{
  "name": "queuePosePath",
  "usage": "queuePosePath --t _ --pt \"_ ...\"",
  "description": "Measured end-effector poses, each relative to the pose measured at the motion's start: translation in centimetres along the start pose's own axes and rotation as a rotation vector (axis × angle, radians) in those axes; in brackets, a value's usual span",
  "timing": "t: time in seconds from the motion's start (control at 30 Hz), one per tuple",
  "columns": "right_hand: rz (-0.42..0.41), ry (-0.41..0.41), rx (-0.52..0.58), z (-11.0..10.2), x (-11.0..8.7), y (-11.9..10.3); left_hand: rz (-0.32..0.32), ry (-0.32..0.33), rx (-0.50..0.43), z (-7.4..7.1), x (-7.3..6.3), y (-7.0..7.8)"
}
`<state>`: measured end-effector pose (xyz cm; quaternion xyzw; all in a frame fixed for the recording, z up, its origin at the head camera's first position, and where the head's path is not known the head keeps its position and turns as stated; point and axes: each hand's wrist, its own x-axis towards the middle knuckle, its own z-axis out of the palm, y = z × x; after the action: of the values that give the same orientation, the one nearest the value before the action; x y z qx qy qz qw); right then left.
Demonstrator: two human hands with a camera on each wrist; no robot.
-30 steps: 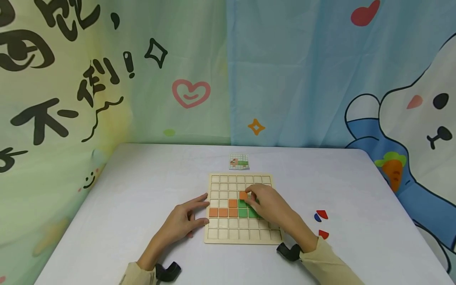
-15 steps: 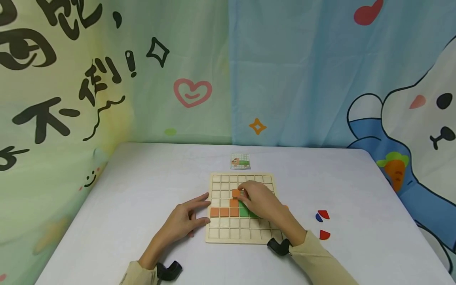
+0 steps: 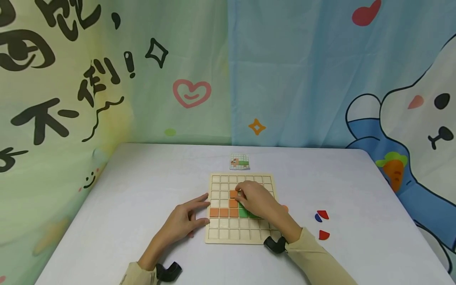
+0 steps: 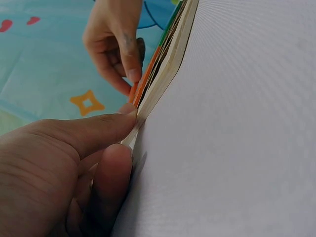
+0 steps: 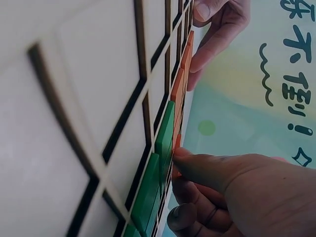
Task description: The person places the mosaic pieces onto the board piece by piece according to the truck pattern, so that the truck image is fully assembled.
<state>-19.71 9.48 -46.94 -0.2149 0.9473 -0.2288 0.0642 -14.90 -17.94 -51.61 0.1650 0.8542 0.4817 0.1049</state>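
A wooden grid board (image 3: pixel 228 236) lies on the white table, with orange square tiles (image 3: pixel 223 212) and green tiles (image 3: pixel 243 213) in some of its cells. My right hand (image 3: pixel 259 200) pinches one orange square tile (image 3: pixel 233 194) between thumb and index finger, right at the cell above another orange tile (image 3: pixel 233 203). It hides part of the green group. At the board's left edge, my left hand (image 3: pixel 182 220) rests with thumb and fingertips against the wood. The left wrist view shows the left thumb (image 4: pixel 106 131) on the board's edge.
Behind the board lies a small picture card (image 3: pixel 239 161) with a gridded pattern. Right of the board are two red rounded wedges (image 3: pixel 323 235) and a blue piece (image 3: pixel 318 217). An orange piece (image 3: pixel 285 208) peeks out beside the right forearm. A printed curtain (image 3: pixel 285 79) stands behind the table.
My right hand has moved left with the orange tile, from above the green tiles to the cell above the orange one. My left hand stays at the board's edge.
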Motion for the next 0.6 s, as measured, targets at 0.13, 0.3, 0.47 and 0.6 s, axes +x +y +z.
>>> queuePosePath --t 0.13,0.3,0.47,0.6 --pt "-0.001 0.003 0.006 0.02 0.06 0.05 0.0 0.002 0.006 0.01 0.02 0.0" --pt "0.007 -0.005 0.022 0.08 0.16 0.02 -0.004 0.002 0.007 0.11 0.01 -0.02" --pt "0.018 -0.012 0.026 0.2 0.25 0.03 -0.003 0.004 0.009 0.13 -0.05 0.04" --pt "0.024 -0.015 0.028 0.25 0.3 0.12 0.004 0.005 0.007 0.12 -0.06 0.06"
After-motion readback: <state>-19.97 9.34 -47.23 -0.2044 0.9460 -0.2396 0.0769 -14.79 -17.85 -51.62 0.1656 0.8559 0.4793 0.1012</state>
